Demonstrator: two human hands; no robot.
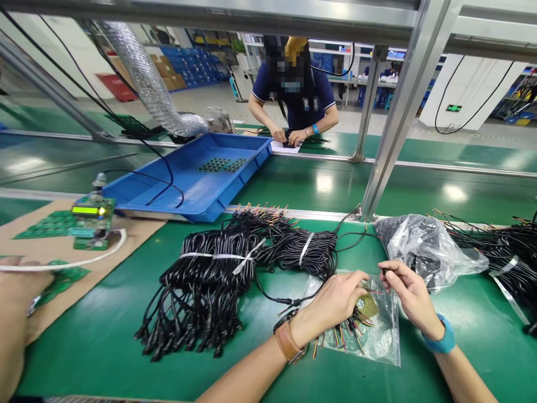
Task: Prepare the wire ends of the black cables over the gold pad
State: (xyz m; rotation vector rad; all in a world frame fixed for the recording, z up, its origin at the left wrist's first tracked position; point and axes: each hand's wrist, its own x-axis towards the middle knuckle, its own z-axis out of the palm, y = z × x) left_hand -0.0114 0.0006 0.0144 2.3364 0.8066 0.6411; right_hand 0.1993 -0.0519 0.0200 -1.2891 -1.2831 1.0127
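Observation:
My left hand (335, 299), with a brown watch strap at the wrist, rests over a clear plastic bag (377, 336) that holds small parts with coloured wires. Its fingers are curled in a pinch on something I cannot make out. My right hand (409, 291), with a blue wristband, pinches the end of a thin black cable (384, 272) just above the bag. A large bundle of black cables (210, 280) tied with white strips lies to the left of my hands.
A crumpled plastic bag (423, 246) and more black cable bundles (512, 257) lie at right. A blue tray (197, 179) sits behind, a green circuit-board device (90, 221) on cardboard at left. Another person's hand (17, 280) is at far left; a co-worker (293, 95) works opposite.

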